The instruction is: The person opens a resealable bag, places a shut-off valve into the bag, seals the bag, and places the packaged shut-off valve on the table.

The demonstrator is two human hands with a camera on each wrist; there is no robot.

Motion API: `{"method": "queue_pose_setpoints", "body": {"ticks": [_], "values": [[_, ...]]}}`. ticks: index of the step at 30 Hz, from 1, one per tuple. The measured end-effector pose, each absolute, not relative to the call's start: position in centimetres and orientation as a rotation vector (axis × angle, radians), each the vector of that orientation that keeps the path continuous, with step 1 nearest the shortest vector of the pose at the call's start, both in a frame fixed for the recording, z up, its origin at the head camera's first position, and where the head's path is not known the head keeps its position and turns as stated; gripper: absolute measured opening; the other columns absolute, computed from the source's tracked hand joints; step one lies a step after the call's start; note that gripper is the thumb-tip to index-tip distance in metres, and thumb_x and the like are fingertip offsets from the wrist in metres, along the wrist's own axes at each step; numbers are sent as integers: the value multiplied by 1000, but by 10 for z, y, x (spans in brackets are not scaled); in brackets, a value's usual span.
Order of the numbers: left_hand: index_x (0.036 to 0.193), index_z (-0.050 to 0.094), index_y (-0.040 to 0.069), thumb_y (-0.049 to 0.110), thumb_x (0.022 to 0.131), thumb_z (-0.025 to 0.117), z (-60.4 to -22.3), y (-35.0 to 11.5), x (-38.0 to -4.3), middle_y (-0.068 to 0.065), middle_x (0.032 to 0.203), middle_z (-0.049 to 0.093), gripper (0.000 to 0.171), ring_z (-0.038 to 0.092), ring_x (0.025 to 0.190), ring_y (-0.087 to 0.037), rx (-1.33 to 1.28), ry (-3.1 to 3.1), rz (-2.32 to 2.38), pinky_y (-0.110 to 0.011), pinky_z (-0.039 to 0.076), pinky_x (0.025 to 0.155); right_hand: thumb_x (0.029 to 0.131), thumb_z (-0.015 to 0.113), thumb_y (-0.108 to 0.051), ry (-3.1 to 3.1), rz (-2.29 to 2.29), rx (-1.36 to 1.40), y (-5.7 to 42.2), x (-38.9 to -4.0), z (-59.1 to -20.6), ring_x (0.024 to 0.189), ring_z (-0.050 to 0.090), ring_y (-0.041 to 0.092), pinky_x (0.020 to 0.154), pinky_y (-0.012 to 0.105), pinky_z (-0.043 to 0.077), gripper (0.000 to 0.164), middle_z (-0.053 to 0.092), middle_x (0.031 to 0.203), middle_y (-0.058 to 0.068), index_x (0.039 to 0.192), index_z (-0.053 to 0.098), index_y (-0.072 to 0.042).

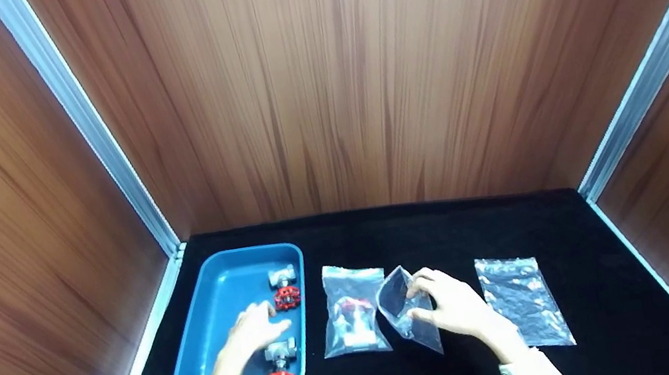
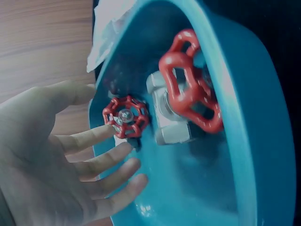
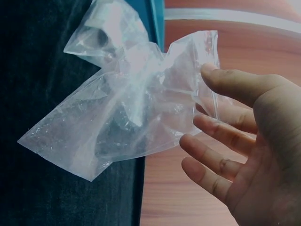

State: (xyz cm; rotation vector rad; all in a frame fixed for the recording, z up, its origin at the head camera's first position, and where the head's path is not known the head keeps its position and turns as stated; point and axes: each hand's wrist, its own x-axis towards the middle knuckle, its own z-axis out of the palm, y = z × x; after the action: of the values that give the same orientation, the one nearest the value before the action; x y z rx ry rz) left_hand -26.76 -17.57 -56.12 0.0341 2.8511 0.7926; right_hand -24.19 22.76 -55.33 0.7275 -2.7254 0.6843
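In the blue tray [image 1: 196, 330] lie two metal valves with red handwheels, the far valve [image 1: 286, 294] and the near valve [image 1: 280, 374]. Between them, over the tray, my left hand [image 1: 251, 329] has its fingers spread; in the left wrist view an index fingertip overlaps the far valve's handwheel [image 2: 126, 117]. My right hand [image 1: 453, 303] holds a clear plastic bag [image 3: 117, 117] by its gaping mouth, thumb on one side of the rim and fingers on the other. Nothing shows inside this bag.
Beside the tray lies a clear bag [image 1: 340, 287] with a red-wheeled valve in it. Another flat clear bag [image 1: 520, 299] is on the black cloth to the right of my right hand. Wood-grain panels [image 1: 318, 83] close in the back and sides.
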Motion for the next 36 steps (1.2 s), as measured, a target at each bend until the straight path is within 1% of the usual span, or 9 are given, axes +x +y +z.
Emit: {"method": "queue_pose_setpoints", "body": {"ticks": [3, 5, 8, 11, 15, 18, 24, 30, 36], "values": [[127, 64, 3, 40, 97, 74, -562, -178, -267, -18, 124, 63, 48, 61, 111, -37, 6, 2806, 759, -61, 51, 100, 82, 88, -33, -2730, 681, 725, 228, -241, -554, 101, 63, 10, 88, 39, 57, 27, 67, 119, -11, 102, 73, -21], [134, 61, 0, 42, 97, 73, -562, -179, -267, -23, 133, 63, 57, 60, 121, -42, -7, 2775, 740, -64, 48, 106, 82, 88, -33, -2727, 684, 729, 228, -241, -554, 101, 63, 10, 88, 39, 57, 28, 67, 119, -11, 102, 73, -20], [147, 51, -8, 48, 96, 72, -564, -179, -265, -33, 150, 53, 78, 50, 141, -51, -13, 2729, 701, -68, 38, 118, 81, 88, -32, -2716, 690, 739, 229, -241, -555, 101, 64, 11, 88, 39, 57, 28, 67, 118, -10, 102, 73, -20], [155, 40, -12, 52, 95, 72, -566, -176, -262, -37, 157, 46, 94, 46, 145, -51, -19, 2679, 654, -65, 36, 122, 81, 88, -31, -2713, 695, 741, 229, -241, -555, 102, 65, 11, 88, 38, 57, 28, 67, 117, -9, 101, 73, -20], [158, 32, -11, 53, 93, 75, -569, -173, -259, -36, 147, 53, 101, 70, 109, -42, -60, 2595, 624, -55, 57, 99, 81, 88, -32, -2723, 691, 739, 230, -241, -556, 101, 64, 10, 88, 38, 56, 28, 67, 116, -10, 100, 72, -21], [161, 26, -10, 49, 93, 76, -571, -171, -258, -35, 143, 54, 103, 73, 83, -36, -70, 2554, 621, -49, 62, 79, 80, 89, -31, -2721, 692, 742, 230, -241, -557, 100, 64, 10, 88, 38, 56, 28, 67, 115, -11, 100, 72, -20], [163, 22, -8, 37, 91, 81, -575, -169, -258, -36, 148, 49, 103, 74, 79, -35, -84, 2548, 614, -46, 62, 78, 81, 89, -32, -2732, 691, 728, 229, -241, -557, 101, 64, 11, 88, 39, 56, 27, 67, 115, -11, 100, 72, -21], [151, 38, -6, 42, 94, 76, -579, -171, -261, -33, 134, 55, 84, 73, 79, -35, -108, 2536, 622, -50, 63, 77, 81, 89, -32, -2738, 705, 721, 229, -240, -557, 100, 64, 11, 88, 39, 57, 27, 67, 115, -11, 100, 73, -20], [147, 42, -8, 42, 97, 70, -580, -170, -260, -34, 134, 56, 76, 74, 73, -35, -101, 2542, 646, -48, 64, 71, 80, 89, -30, -2722, 706, 736, 229, -240, -558, 99, 64, 11, 87, 38, 56, 27, 66, 113, -11, 99, 73, -19]]}}
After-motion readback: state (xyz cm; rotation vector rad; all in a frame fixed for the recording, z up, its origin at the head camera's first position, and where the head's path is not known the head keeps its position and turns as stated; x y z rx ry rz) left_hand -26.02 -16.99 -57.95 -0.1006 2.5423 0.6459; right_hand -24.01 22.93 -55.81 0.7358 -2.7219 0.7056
